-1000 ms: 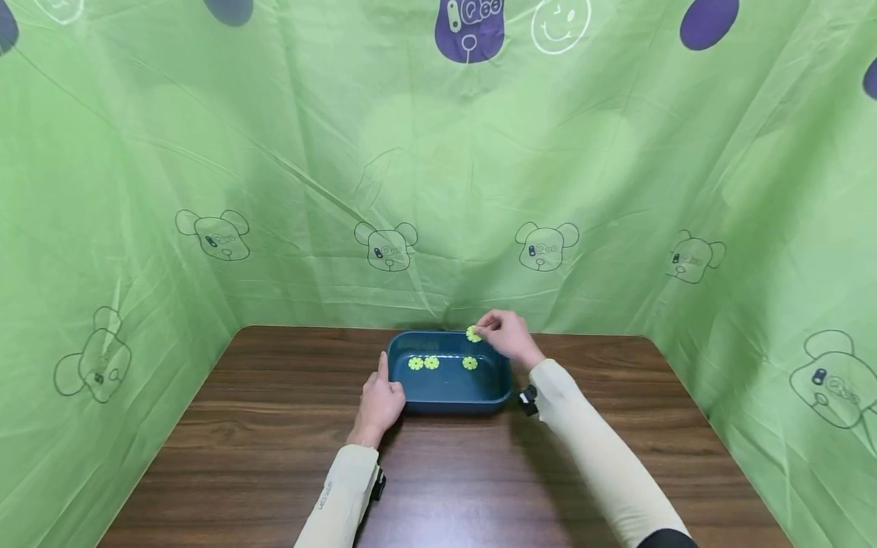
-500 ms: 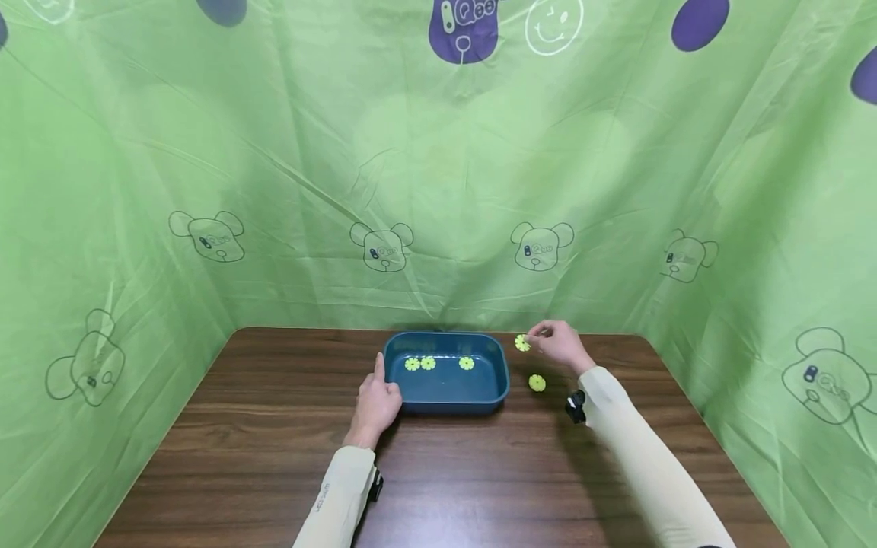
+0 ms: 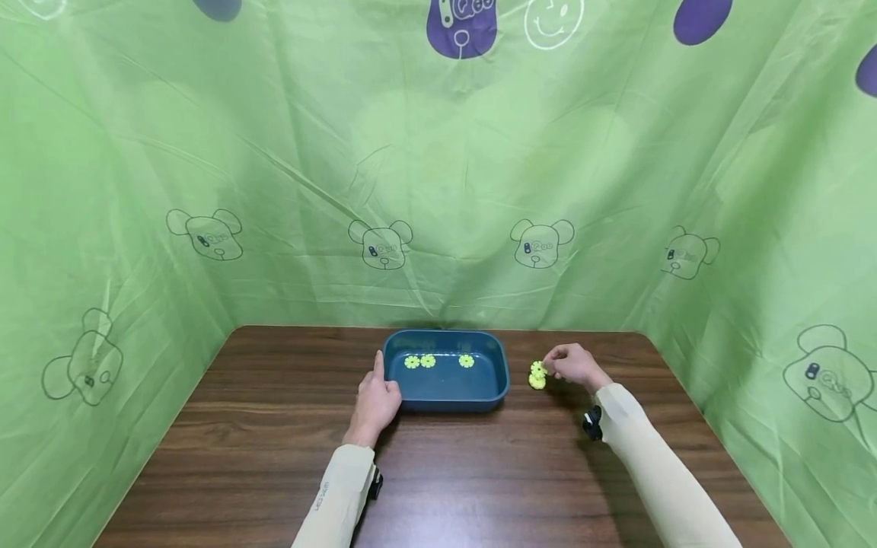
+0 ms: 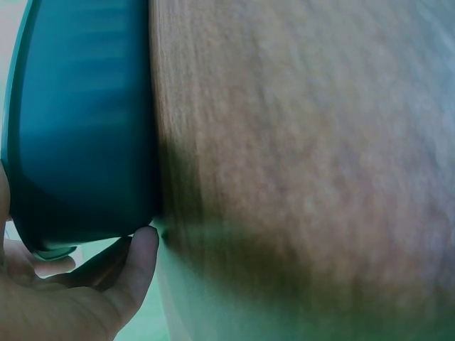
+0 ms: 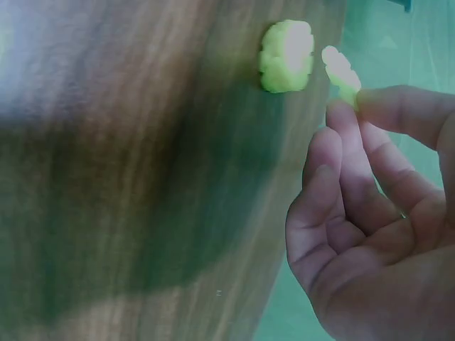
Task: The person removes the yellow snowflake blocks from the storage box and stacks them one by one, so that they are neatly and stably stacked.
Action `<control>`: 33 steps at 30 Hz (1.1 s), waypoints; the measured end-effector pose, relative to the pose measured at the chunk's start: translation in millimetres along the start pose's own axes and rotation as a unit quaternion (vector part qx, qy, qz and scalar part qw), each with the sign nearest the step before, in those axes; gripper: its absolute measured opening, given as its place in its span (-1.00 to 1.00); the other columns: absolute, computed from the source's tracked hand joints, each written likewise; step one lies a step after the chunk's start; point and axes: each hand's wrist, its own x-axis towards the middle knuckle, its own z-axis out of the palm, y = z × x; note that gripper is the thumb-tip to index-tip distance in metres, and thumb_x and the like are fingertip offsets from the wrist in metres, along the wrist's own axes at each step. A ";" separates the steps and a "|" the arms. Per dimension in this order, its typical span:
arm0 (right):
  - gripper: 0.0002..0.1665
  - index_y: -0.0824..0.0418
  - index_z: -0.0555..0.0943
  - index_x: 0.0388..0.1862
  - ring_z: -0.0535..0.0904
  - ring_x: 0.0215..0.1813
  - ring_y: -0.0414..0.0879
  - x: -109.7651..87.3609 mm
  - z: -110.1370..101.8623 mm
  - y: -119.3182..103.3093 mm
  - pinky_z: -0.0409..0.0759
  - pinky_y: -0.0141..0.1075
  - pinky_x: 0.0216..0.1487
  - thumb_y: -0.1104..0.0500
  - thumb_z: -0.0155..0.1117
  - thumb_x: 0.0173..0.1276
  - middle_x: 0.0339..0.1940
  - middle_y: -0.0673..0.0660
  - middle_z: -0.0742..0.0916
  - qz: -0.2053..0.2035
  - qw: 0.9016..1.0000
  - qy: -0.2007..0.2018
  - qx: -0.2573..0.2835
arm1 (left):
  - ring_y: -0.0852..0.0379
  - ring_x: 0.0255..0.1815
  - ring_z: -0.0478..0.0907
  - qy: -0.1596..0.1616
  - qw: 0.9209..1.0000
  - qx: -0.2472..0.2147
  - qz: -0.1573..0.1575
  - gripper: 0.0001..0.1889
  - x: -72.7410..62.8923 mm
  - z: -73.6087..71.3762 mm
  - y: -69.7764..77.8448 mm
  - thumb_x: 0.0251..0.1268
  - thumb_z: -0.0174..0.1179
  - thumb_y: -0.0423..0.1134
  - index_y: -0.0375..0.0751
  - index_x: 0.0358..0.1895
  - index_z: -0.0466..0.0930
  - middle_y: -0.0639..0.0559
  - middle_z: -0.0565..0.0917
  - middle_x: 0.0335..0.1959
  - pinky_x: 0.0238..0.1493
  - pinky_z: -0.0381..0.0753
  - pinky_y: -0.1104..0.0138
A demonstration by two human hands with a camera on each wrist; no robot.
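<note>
My left hand [image 3: 373,403] holds the left end of a dark blue rectangular tub [image 3: 448,406], its index finger lying straight along that side. In the left wrist view, fingertips rest at the tub's corner and lower edge. My right hand [image 3: 574,364] pinches a yellow-green flower-shaped disc [image 5: 341,71] with notched edges between thumb and fingertips. Just beside it, a short stack of like discs [image 5: 286,57] stands on the table to the right of the tub. Inside the tub lie three more: two discs [image 3: 419,361] side by side and one disc [image 3: 466,361] farther right.
The brown wood-grain table [image 3: 452,472] runs back to a green printed cloth [image 3: 452,274], which also hangs on both sides. The tub stands near the table's back edge.
My right hand has moved from over the tub's back right rim out to the right, then down to the stack, carrying the disc. The left hand and tub stay put.
</note>
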 end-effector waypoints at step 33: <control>-0.82 0.30 0.71 -0.29 0.65 -0.37 -0.12 1.7 17.2 23.7 0.56 -0.31 -0.32 0.18 0.31 0.35 -0.27 0.10 0.76 -0.003 1.000 0.020 -0.019 | -0.25 0.22 0.54 -0.001 1.000 -0.003 -0.004 -0.21 -0.1 -0.4 0.1 0.38 -0.08 -0.24 -0.14 0.67 -0.09 -0.36 0.52 0.26 0.25 0.50 -0.11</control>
